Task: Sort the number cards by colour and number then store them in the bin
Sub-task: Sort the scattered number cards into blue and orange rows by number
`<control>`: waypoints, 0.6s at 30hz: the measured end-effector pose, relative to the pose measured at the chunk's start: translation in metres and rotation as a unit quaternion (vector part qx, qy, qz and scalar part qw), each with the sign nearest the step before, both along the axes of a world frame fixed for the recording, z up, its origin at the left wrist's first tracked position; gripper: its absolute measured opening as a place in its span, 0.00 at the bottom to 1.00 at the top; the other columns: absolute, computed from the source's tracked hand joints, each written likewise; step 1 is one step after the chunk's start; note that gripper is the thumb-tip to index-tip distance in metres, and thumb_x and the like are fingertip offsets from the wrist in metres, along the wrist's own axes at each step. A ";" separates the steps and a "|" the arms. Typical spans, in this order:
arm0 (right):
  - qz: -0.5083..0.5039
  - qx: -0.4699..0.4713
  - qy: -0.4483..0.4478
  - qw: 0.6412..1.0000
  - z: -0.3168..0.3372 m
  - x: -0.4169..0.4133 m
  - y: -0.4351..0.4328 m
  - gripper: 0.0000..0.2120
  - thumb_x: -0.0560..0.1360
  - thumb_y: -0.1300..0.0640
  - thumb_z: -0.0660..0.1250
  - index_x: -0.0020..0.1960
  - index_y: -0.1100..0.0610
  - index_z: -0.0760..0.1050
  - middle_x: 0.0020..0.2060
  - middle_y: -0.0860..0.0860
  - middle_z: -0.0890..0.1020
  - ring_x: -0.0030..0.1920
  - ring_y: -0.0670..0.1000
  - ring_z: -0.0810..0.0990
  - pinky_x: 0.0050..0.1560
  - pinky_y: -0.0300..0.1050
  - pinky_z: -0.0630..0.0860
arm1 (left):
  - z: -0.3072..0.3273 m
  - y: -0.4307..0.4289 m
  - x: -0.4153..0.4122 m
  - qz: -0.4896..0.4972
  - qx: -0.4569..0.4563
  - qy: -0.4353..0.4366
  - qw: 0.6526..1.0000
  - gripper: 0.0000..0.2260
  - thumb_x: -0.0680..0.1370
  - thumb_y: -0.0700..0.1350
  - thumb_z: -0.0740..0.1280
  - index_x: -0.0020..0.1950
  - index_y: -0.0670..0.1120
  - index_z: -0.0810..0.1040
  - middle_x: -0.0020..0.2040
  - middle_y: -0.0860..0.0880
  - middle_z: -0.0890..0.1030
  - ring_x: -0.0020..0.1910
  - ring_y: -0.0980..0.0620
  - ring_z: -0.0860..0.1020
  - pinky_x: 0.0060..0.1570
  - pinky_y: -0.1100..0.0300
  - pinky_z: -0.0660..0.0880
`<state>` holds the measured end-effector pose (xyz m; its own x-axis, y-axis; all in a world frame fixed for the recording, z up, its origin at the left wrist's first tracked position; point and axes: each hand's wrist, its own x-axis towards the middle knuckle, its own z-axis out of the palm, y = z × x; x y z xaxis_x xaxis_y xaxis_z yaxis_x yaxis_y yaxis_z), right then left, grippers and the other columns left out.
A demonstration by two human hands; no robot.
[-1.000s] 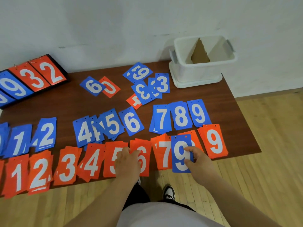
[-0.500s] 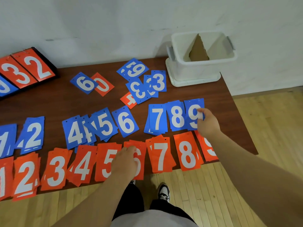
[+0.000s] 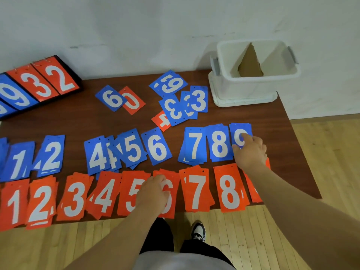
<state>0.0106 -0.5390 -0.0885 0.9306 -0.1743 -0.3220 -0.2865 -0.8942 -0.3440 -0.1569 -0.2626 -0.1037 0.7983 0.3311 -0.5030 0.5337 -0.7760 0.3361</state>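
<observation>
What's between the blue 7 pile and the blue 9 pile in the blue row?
The blue 8 pile, head view, close against the blue 7 pile on one side and the blue 9 pile on the other.

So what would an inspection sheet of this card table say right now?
Surface: dark brown wooden table, mostly covered with cards.
Job's things: blue number cards in a row of piles; orange-red number cards in a nearer row; loose mixed cards behind them; white plastic bin with a cardboard divider at the far right corner, no cards seen inside.
Clutter: black flip scoreboard showing 9, 3, 2, far left.
Hands: right hand touches the blue 9 pile; left hand rests on the orange-red 5 pile and 6 pile.
Cables: nothing seen.
Surroundings: white wall, light wooden floor.
</observation>
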 end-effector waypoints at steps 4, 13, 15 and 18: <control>0.076 0.077 -0.025 0.994 0.015 -0.033 0.049 0.21 0.78 0.46 0.68 0.70 0.48 0.73 0.70 0.53 0.71 0.68 0.58 0.70 0.63 0.56 0.74 | 0.022 0.014 0.007 0.058 -0.010 -0.060 0.996 0.21 0.78 0.55 0.71 0.69 0.55 0.73 0.61 0.54 0.77 0.62 0.51 0.77 0.59 0.53 0.79; 0.137 0.178 0.024 0.974 0.022 -0.014 0.168 0.15 0.78 0.49 0.70 0.63 0.50 0.77 0.64 0.50 0.75 0.63 0.51 0.76 0.61 0.47 0.75 | 0.054 0.130 0.082 0.101 -0.021 -0.156 0.982 0.21 0.78 0.53 0.72 0.69 0.51 0.74 0.62 0.49 0.75 0.62 0.49 0.76 0.59 0.49 0.76; 0.135 0.165 0.018 0.977 0.021 0.008 0.193 0.16 0.77 0.49 0.71 0.63 0.51 0.78 0.62 0.51 0.76 0.60 0.53 0.77 0.59 0.48 0.76 | 0.051 0.166 0.110 0.092 -0.008 -0.149 0.985 0.24 0.76 0.54 0.73 0.71 0.52 0.73 0.64 0.48 0.74 0.64 0.46 0.75 0.62 0.46 0.76; 0.138 0.105 0.021 0.985 0.012 0.044 0.227 0.23 0.78 0.46 0.67 0.71 0.51 0.73 0.68 0.55 0.72 0.67 0.58 0.71 0.66 0.54 0.72 | 0.044 0.211 0.161 0.062 0.046 -0.119 0.990 0.30 0.75 0.58 0.73 0.74 0.54 0.69 0.68 0.47 0.71 0.67 0.44 0.73 0.64 0.45 0.76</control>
